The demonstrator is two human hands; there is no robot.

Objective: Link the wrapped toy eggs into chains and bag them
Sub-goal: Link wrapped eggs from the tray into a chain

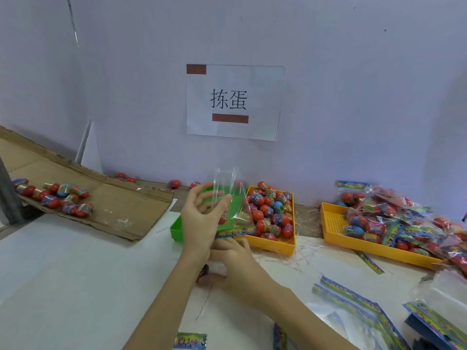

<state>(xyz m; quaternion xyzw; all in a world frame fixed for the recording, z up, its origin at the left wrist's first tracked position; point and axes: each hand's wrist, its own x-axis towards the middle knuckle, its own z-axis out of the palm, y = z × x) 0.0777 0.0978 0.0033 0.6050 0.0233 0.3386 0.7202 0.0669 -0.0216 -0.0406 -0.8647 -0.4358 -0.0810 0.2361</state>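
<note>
The white surface lies bare at near left — open passage there. Ahead, a green plastic tray and a yellow plastic tray heaped with red toy eggs block the way; a flattened brown cardboard sheet bounds the left, while colourful-edged clear bags crowd the near right.

A paper sign hangs on the wall; flattened cardboard lies left.

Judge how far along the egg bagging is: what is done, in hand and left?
Done: filled bags are piled in the far yellow tray. In hand: the left hand holds up a clear bag while the right hand grips its coloured strip. Left: loose eggs fill the nearer yellow tray, and more lie on the cardboard.
</note>
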